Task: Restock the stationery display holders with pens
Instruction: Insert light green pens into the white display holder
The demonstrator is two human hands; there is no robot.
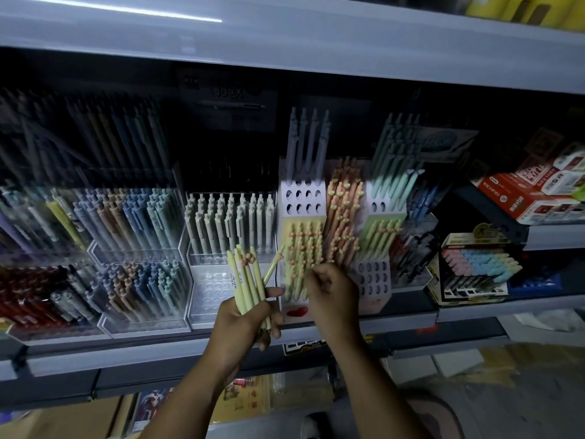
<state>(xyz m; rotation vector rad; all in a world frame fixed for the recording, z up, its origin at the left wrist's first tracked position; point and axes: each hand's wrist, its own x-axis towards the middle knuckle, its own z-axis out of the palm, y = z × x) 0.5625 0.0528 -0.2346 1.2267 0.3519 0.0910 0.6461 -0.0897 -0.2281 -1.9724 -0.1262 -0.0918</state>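
**Mid-restock: yellow pens going into the tiered holder**

Left hand (250, 315) is wrapped tight round a bundle of pale yellow pens (245, 280), clicker ends up, held just in front of the shelf (190, 351). Right hand (329, 293) is up against the yellow tier (300, 245) of the tiered holder (296, 312), fingers curled in among the pens standing there. It's too blurry to say whether it's actually pinching one.

I'd call this the one-by-one slotting step, and that tier looks mostly full. The lilac tier (304, 201) above has lots of empty holes, but only bluish pens stand in it.

Next move, my guess: right hand reaches over to the bundle, picks off one pen, finds a free hole and drops it in straight without knocking the neighbours.
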